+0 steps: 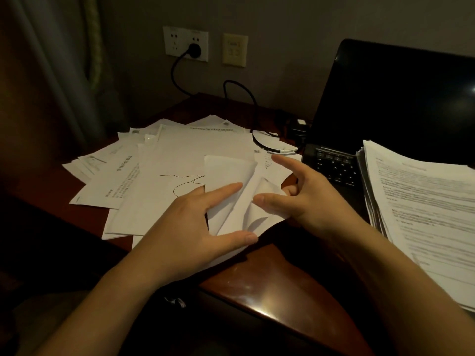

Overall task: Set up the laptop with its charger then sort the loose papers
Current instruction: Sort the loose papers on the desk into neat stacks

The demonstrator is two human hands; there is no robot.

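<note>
My left hand (205, 222) lies flat with its fingers spread, pressing down the near part of a folded sheet (226, 173) at the front of the surface (270, 278). My right hand (305, 199) pinches the sheet's raised right flap, thumb on top and curled fingers behind, the index finger pointing free. The sheet sits on the loose papers (180, 150), which fan out across the left of the surface. To the right, a squared pile (424, 201) rests partly on the keyboard of the open laptop (385, 98). The charger cable (241, 91) runs from the wall socket (174, 39) toward the laptop's left side. Where it meets the machine is too dark to make out.

The sheet is thin, light and limp. I expect it to slide on the pages beneath and to tear if I tug across the crease. So I judge the flap's outer edge the right place to hold, with my flat palm as the anchor while I open it slowly. Once flat, I would lift it by two corners of one long edge so it does not droop.
</note>
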